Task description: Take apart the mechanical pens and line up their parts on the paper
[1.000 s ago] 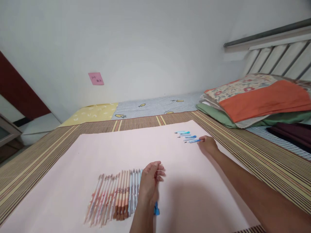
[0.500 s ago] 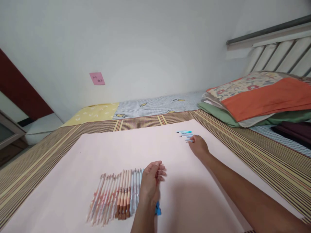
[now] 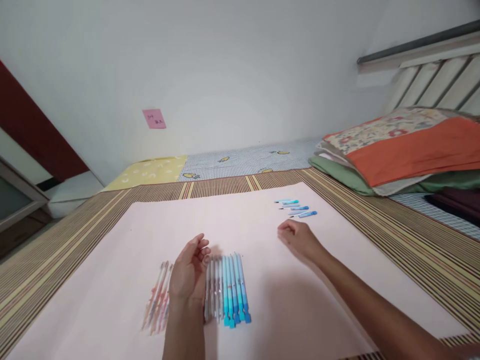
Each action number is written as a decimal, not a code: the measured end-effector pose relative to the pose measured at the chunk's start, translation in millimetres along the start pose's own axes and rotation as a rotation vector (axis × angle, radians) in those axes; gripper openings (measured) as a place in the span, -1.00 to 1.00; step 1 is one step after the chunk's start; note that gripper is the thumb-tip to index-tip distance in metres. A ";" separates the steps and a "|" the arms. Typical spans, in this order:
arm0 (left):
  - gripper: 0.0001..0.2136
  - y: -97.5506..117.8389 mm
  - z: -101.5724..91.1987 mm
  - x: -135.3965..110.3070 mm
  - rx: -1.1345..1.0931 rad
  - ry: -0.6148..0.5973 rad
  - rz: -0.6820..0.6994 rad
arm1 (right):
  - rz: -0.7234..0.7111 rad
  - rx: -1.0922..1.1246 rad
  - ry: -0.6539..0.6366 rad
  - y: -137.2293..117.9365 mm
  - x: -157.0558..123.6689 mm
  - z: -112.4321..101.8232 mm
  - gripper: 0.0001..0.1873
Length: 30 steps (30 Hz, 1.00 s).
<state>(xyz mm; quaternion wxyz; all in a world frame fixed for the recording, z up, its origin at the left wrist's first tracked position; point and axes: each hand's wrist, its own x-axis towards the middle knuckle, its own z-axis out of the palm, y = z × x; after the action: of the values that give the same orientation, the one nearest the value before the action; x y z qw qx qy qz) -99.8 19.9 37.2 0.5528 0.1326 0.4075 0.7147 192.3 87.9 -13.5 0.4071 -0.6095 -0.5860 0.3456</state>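
Observation:
My left hand (image 3: 189, 272) hovers palm-right over the row of pens, its fingers loosely curled and apart, with nothing visible in them. It hides the middle of the row. Left of it lie white pens with reddish patterns (image 3: 160, 300); right of it are greyish clear pens (image 3: 214, 290) and blue pens (image 3: 235, 290) with flat blue ends towards me. My right hand (image 3: 298, 237) is curled closed above the pink sheet, with nothing showing in its fingers. Just beyond it lies a small group of light-blue pens (image 3: 300, 207), lying sideways with dark tips pointing left.
The pink sheet (image 3: 240, 215) lies on a striped mat (image 3: 90, 225). Folded bedding (image 3: 405, 155) is stacked at the right, near a white slatted headboard (image 3: 442, 85). A pink note (image 3: 154, 119) is stuck on the wall (image 3: 255, 75) behind.
My left hand has moved left across the row, uncovering the blue pens and covering the brown ones. My right hand has drawn back from the light-blue pens towards me.

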 end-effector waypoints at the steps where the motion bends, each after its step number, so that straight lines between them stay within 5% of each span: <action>1: -0.88 1.9 -1.1 0.5 -0.017 0.029 -0.001 | -0.018 0.036 -0.129 -10.4 -16.1 7.7 -0.88; 5: -0.90 0.6 -3.0 2.5 -0.069 0.084 -0.044 | -0.054 -0.031 -0.378 -43.1 -76.3 37.7 -0.89; 9: -0.90 -5.7 -4.3 5.0 -0.088 0.048 -0.055 | -0.069 -0.192 -0.352 -49.7 -107.7 65.9 -0.95; 15: -0.92 -10.8 -6.8 8.5 -0.093 0.015 -0.081 | -0.011 -0.347 -0.292 -42.7 -113.4 90.3 -0.84; 30: -0.90 -15.4 -1.3 6.7 -0.084 0.018 -0.093 | -0.061 -0.566 -0.261 -48.1 -106.0 91.5 -0.79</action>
<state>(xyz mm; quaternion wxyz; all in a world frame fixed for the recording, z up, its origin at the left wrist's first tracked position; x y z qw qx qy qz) -92.5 26.2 23.4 0.5868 0.0838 0.3880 0.7058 81.4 -10.2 -15.4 0.1527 -0.6314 -0.7242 0.2314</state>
